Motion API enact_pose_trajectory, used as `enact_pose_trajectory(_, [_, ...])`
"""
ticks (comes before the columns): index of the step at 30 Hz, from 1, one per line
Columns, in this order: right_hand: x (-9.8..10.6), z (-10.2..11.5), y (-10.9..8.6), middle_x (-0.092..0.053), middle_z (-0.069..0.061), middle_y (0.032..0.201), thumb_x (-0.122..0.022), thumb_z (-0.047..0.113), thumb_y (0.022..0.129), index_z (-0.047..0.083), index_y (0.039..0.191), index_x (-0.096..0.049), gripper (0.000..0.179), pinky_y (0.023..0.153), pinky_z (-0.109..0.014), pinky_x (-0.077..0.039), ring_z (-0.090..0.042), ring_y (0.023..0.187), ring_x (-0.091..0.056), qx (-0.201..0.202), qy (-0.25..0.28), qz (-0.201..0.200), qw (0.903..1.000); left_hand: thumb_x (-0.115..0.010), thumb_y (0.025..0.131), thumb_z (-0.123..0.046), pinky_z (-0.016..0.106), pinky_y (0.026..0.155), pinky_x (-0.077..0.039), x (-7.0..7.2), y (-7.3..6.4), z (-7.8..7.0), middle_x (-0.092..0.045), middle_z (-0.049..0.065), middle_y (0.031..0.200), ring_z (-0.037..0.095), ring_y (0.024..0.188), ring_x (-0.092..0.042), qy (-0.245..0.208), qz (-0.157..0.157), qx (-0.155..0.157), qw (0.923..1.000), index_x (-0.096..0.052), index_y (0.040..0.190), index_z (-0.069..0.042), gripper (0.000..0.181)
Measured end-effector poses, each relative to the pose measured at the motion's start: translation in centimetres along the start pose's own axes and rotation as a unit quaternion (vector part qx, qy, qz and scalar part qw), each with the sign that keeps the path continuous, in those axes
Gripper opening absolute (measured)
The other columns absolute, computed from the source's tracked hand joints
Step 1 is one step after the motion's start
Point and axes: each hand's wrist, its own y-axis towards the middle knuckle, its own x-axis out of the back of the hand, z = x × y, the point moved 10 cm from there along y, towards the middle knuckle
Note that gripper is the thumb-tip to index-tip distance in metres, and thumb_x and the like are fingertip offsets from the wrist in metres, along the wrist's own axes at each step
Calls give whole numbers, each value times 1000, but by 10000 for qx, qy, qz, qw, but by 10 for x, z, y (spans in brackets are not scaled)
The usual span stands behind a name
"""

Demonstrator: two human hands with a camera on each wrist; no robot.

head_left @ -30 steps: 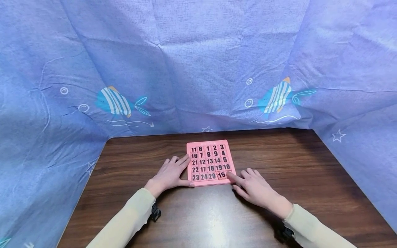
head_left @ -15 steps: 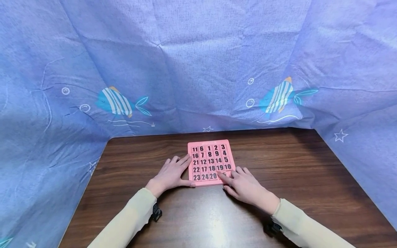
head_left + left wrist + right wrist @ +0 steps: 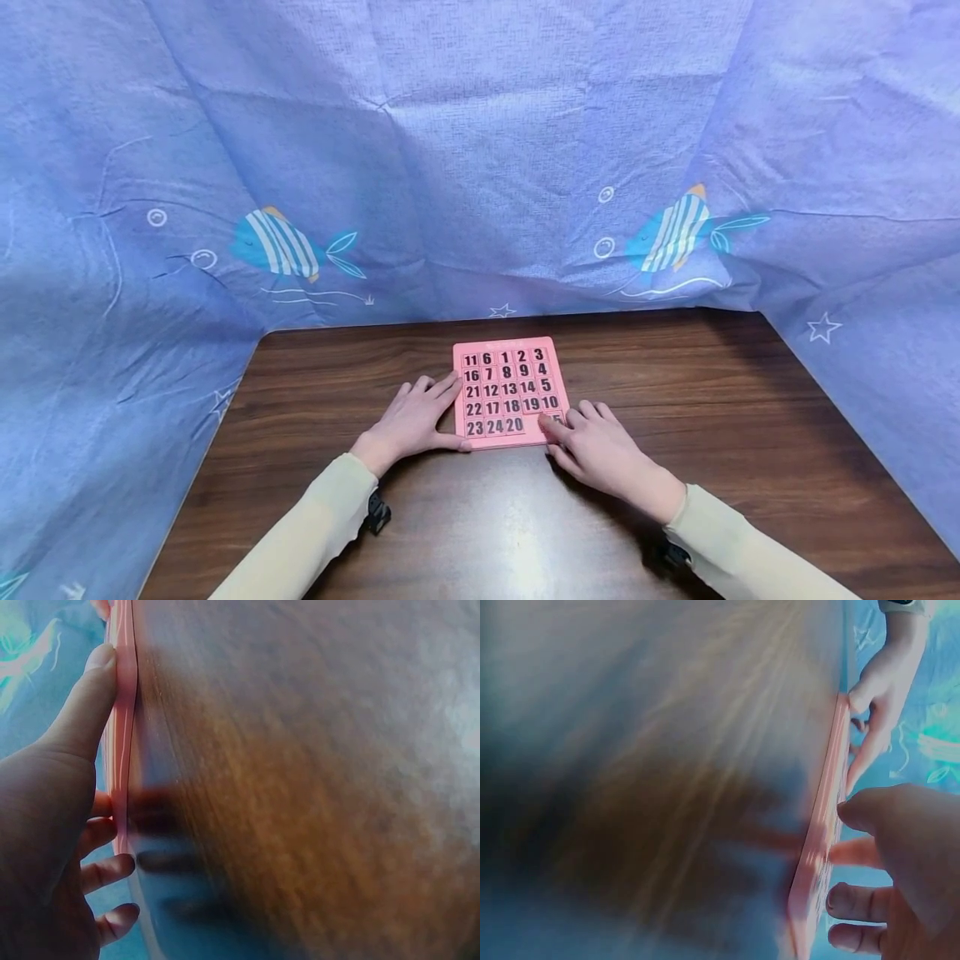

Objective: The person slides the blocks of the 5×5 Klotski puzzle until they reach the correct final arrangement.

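In the head view, the pink number puzzle [image 3: 502, 442] lies flat on the brown wooden table [image 3: 675, 375], nearer to the table's far edge, where the blue cloth [image 3: 480, 167] with fish prints hangs behind. Only here can the numbers be read. In the bottom row, after 23, 24 and 20, there is a bare slot [image 3: 532, 428], and to the right of it a tile [image 3: 557, 419] partly covered by a fingertip; its last digit is 5. The left hand [image 3: 411, 421] is spread, not clenched: its fingers reach the left edge and its thumb the near left corner. The right hand [image 3: 600, 450] grasps nothing; its index finger is stretched onto this tile, the others relaxed.

The left wrist view shows the puzzle's thin side, with the left thumb lying straight along it and the fingers beyond the corner.

In the right wrist view, the right thumb is near the same side, but whether it touches I cannot tell. One finger reaches over the puzzle, and the two lower fingers are slightly bent.
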Motion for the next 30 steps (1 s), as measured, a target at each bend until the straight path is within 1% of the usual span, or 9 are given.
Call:
enact_pose_trajectory(3, [-1,12,10,-59,-3,83,-73,35,94,20,134,-71,43,80,-45,-43,-27,84,-53,280,55,-13,9996,-67,82,-79,57,110,-35,-1,1,0,-28,4,171,29,133,-45,21,23,-6,10000,-33,165,-15,111])
enact_pose_trajectory(6, [-6,24,18,-61,-2,84,-70,37,95,24,139,-68,46,82,-44,-43,-26,85,-54,541,-51,105,9985,-67,82,-80,59,112,-34,-3,1,-1,-28,4,171,29,134,-45,23,37,4,10000,-33,165,-15,111])
enact_pose_trajectory(8, [-9,28,21,-61,-2,83,-70,38,96,25,140,-68,46,83,-44,-43,-25,84,-54,632,-136,167,9978,-67,82,-80,59,112,-34,-4,1,-2,-27,4,172,30,135,-44,-3,50,-8,10000,-32,165,-15,111])
enact_pose_trajectory(11, [-10,29,21,-61,-2,83,-71,37,95,25,139,-68,46,83,-44,-42,-26,83,-53,642,-155,162,9977,-68,81,-79,60,112,-34,-4,1,-3,-28,5,171,32,136,-44,-57,45,-18,10000,-33,165,-14,112])
enact_pose_trajectory(14, [-8,26,16,-60,-3,84,-72,35,93,24,139,-68,47,81,-43,-42,-25,82,-54,621,-84,102,9980,-68,81,-79,60,111,-34,-3,1,-2,-29,5,171,32,136,-44,-40,33,1,10000,-33,165,-14,111])
enact_pose_trajectory(20, [-2,10,5,-59,-2,82,-75,30,91,24,139,-69,49,80,-44,-42,-27,83,-53,451,-15,25,9990,-68,81,-79,56,109,-36,-2,3,-1,-29,3,171,29,134,-45,-78,31,40,10000,-35,164,-15,111])
enact_pose_trajectory(23, [-1,5,3,-60,-3,81,-76,29,90,24,139,-69,49,80,-45,-43,-28,83,-52,407,26,17,9992,-69,81,-79,57,110,-35,0,2,0,-29,4,171,29,134,-44,-104,41,53,9999,-35,164,-14,111])
enact_pose_trajectory(26, [-3,6,7,-62,-3,85,-74,30,92,22,137,-70,46,80,-45,-42,-27,85,-52,418,32,84,9991,-69,81,-79,57,109,-36,1,2,0,-30,5,171,29,132,-45,-70,33,22,10000,-34,164,-14,111])
enact_pose_trajectory(30, [-4,17,19,-61,-2,85,-72,34,93,23,136,-70,45,79,-44,-43,-26,86,-55,557,-7,51,9984,-68,81,-79,56,108,-37,1,3,1,-31,6,170,29,130,-46,-43,36,-7,10000,-34,164,-13,111])
